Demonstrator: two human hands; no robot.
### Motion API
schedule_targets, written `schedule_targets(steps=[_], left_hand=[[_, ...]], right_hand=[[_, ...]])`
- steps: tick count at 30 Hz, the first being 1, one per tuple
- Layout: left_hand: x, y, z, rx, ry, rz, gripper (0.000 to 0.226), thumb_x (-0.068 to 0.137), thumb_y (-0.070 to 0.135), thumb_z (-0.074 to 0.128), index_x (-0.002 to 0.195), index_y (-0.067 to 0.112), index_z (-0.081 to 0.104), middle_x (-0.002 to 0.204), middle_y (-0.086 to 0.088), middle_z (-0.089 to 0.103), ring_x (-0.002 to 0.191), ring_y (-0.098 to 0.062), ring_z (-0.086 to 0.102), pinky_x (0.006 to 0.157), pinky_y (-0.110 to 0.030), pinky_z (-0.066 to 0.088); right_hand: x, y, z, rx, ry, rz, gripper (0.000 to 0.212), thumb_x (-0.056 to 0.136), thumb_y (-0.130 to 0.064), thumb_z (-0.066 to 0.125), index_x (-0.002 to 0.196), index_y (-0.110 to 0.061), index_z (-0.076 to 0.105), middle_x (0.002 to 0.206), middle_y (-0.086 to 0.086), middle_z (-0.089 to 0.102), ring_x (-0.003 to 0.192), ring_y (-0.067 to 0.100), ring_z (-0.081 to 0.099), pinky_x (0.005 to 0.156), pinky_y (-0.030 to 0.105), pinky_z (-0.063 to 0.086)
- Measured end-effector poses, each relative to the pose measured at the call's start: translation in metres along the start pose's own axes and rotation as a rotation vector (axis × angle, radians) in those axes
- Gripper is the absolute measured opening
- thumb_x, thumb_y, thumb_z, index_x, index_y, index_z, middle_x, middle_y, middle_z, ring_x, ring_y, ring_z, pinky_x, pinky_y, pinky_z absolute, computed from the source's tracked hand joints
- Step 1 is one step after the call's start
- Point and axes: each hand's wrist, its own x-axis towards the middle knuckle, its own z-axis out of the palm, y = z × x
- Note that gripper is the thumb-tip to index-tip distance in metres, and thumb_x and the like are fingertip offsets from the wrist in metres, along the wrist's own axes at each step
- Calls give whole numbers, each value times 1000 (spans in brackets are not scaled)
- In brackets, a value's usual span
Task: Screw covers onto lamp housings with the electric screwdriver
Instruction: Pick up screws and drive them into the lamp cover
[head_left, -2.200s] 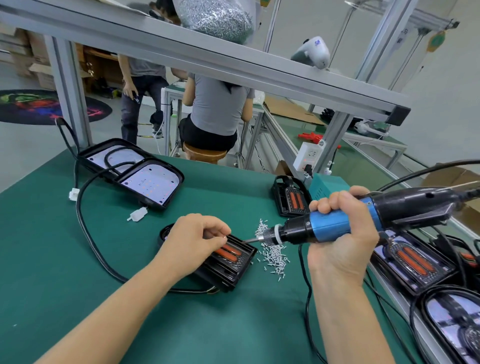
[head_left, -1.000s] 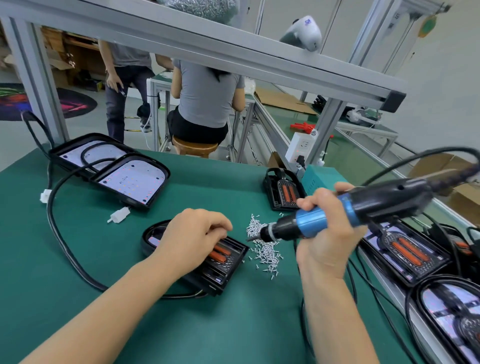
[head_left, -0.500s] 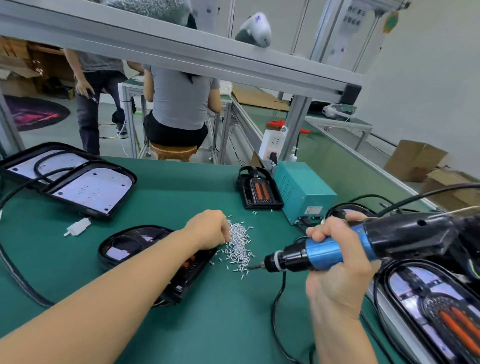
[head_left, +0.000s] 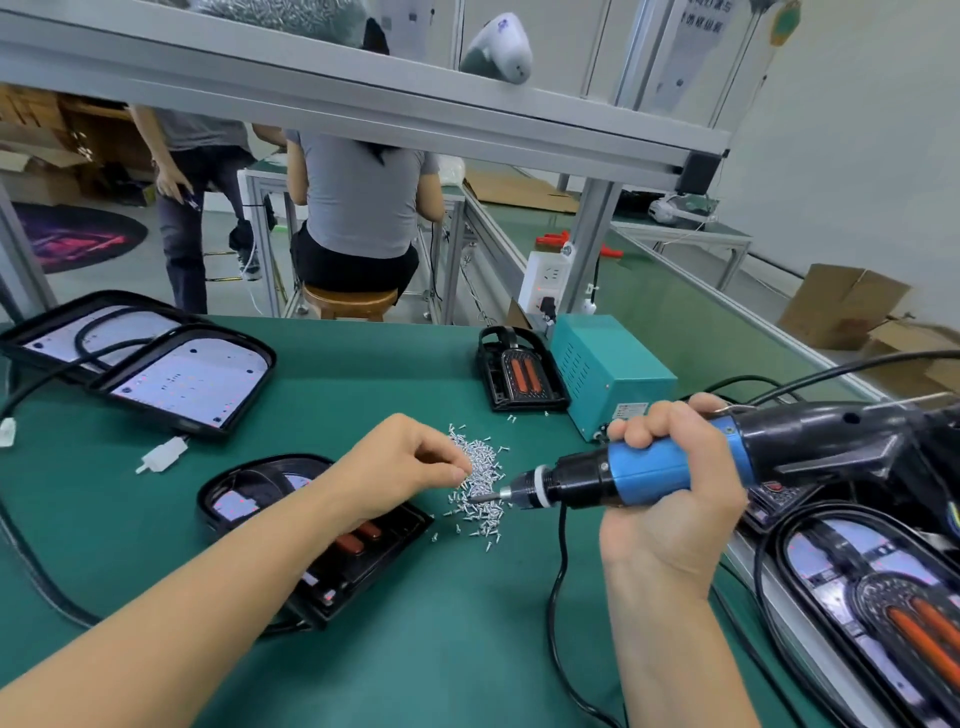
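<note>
Right hand (head_left: 670, 499) gripping electric screwdriver (head_left: 675, 467), fingers wrapped round blue barrel; long axis lying near-horizontal, bit pointing left into screw pile (head_left: 480, 478) on green mat (head_left: 441, 649). Left hand (head_left: 400, 462) pinching at screws, fingertips together. Lamp housing (head_left: 311, 530) lying under left forearm.

Around my bench I count five lamp housings (head_left: 311, 530) – one electric screwdriver (head_left: 675, 467), one screw pile (head_left: 480, 478) at 12 o'clock.
</note>
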Motion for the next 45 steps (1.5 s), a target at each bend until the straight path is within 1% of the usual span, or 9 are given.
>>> schedule_targets(steps=[4,14,24,28,32,34,36,40,45], left_hand=[[-19,4,-8,-262,-8,56,15,81,9,72,76,22,78,83,6,75,78,2,64,73,-5,43],[-44,11,-20,-403,60,79,15,79,8,72,69,18,75,74,5,71,69,0,59,69,-6,43],[-48,13,-29,-283,54,140,18,82,11,71,69,23,74,72,9,69,68,1,57,70,-6,40],[-43,9,-35,-80,92,164,16,88,14,64,76,23,67,73,15,66,69,5,55,70,-5,38],[-47,-23,-64,31,456,-46,14,94,16,52,83,16,60,79,7,63,72,-10,51,69,-22,40],[-58,-42,-79,262,565,-185,16,94,15,48,82,14,58,79,0,62,75,-21,52,68,-33,40],[-71,-53,-85,440,545,-270,17,93,16,49,78,16,59,75,2,61,79,-25,53,69,-35,43],[-92,-63,-89,329,490,-287,12,91,19,56,82,19,65,85,-2,62,98,-9,52,84,-35,46],[-105,-67,-88,248,424,-347,19,89,18,58,71,23,62,55,4,50,56,-20,47,71,-37,53]], right_hand=[[-2,-4,14,107,-25,-86,23,68,-4,55,86,-16,47,54,-5,46,47,12,46,60,26,47],[-7,-5,32,142,-108,-90,22,67,-7,54,85,-17,46,54,-5,46,48,11,45,60,25,47],[-14,-4,41,132,-134,-86,20,67,-7,54,83,-18,48,54,-5,47,47,10,46,60,24,47],[-12,-8,42,134,-145,-100,19,68,-7,53,83,-18,48,55,-5,47,47,10,46,60,24,47],[-14,2,44,98,-190,-75,19,69,-7,54,84,-18,48,55,-5,47,49,11,46,62,24,47],[-19,14,48,83,-221,-42,20,69,-6,54,85,-18,47,55,-5,46,48,11,45,61,24,47],[-26,29,54,74,-253,-1,22,69,-4,53,85,-17,47,55,-4,46,48,12,45,59,24,47],[-40,59,70,57,-308,74,24,69,-1,54,87,-15,47,56,-2,45,47,13,46,57,26,48],[-59,90,93,-1,-376,99,25,70,3,56,87,-14,49,58,1,48,46,17,47,57,30,49]])
